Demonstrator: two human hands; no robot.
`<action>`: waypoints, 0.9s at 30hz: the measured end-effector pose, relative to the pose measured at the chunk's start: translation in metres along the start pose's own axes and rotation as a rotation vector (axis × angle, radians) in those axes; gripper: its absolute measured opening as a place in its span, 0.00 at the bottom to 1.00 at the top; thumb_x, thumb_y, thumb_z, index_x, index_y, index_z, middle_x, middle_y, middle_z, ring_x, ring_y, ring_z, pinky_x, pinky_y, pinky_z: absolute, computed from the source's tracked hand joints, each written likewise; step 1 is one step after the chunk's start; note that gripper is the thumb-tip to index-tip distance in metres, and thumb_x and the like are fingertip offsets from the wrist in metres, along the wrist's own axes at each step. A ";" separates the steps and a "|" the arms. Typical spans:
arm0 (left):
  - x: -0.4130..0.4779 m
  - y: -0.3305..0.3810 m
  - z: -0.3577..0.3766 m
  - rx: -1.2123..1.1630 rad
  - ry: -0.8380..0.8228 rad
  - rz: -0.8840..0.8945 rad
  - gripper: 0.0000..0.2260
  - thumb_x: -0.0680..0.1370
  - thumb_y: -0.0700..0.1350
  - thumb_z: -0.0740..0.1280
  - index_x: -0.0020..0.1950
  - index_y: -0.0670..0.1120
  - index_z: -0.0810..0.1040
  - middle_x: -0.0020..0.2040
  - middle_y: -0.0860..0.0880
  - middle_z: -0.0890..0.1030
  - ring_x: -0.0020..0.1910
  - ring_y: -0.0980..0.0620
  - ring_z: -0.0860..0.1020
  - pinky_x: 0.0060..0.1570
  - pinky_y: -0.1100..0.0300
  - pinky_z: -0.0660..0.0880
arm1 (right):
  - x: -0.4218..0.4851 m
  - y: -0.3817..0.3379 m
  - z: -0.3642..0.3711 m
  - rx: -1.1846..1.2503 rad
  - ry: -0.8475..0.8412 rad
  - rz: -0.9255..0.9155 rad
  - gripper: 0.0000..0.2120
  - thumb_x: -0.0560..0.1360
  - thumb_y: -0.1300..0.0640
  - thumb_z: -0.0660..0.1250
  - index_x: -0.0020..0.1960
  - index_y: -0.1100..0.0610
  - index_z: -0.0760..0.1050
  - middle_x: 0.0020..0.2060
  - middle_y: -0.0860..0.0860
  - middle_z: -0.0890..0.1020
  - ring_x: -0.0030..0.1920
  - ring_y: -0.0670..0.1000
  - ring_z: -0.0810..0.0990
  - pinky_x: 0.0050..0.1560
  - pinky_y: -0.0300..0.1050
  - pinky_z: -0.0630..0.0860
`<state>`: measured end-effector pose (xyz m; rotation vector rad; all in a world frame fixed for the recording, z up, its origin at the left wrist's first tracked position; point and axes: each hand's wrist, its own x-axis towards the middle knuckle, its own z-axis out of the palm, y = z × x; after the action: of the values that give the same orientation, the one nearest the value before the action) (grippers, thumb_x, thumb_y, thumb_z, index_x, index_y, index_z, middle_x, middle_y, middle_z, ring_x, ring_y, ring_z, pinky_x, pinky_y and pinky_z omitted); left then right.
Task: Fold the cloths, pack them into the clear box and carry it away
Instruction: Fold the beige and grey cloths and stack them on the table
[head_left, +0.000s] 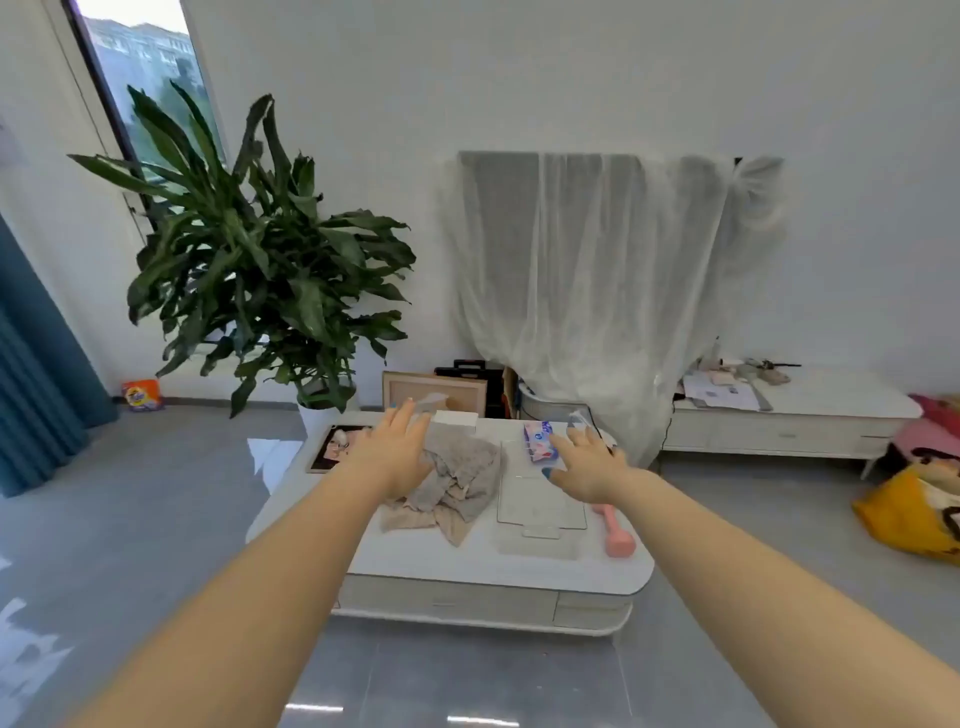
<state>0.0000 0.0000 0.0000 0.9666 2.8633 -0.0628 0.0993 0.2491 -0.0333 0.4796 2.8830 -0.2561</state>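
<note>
A crumpled heap of beige and grey cloths (457, 483) lies on the low white coffee table (467, 569). To its right stands the clear box (540, 501), see-through and hard to make out. My left hand (395, 449) is stretched forward with straight, spread fingers over the left edge of the cloth heap. My right hand (587, 460) reaches out the same way, fingers spread, over the box's far right corner. Neither hand holds anything.
On the table: a pink dumbbell (615, 535) at the right edge, a tissue pack (540, 439), a small white box (456, 420), a photo frame (337, 447). A large potted plant (270, 270) stands behind left, a draped TV and a low cabinet (779, 421) behind right. An orange bag (914, 514) lies on the floor.
</note>
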 end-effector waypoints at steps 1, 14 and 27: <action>0.007 0.000 0.003 0.001 -0.003 -0.010 0.31 0.82 0.56 0.54 0.79 0.47 0.43 0.79 0.47 0.40 0.78 0.45 0.43 0.74 0.42 0.52 | 0.010 -0.001 0.004 -0.017 -0.019 -0.009 0.29 0.81 0.43 0.53 0.77 0.51 0.51 0.78 0.52 0.49 0.77 0.57 0.45 0.73 0.63 0.52; 0.101 -0.003 0.075 0.071 -0.268 -0.050 0.29 0.82 0.50 0.55 0.79 0.46 0.45 0.79 0.45 0.43 0.78 0.44 0.46 0.72 0.43 0.56 | 0.121 -0.030 0.094 0.057 -0.283 -0.006 0.25 0.80 0.47 0.56 0.75 0.54 0.59 0.74 0.54 0.61 0.72 0.59 0.61 0.69 0.59 0.60; 0.196 -0.034 0.164 -0.004 -0.302 -0.005 0.16 0.80 0.43 0.57 0.68 0.45 0.67 0.63 0.45 0.72 0.60 0.43 0.72 0.46 0.55 0.66 | 0.199 -0.026 0.151 0.337 -0.271 0.135 0.17 0.80 0.54 0.58 0.68 0.55 0.70 0.66 0.53 0.73 0.65 0.55 0.72 0.57 0.46 0.70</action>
<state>-0.1588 0.0783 -0.1870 0.8654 2.5888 -0.1867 -0.0675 0.2543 -0.2216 0.6373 2.5376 -0.7309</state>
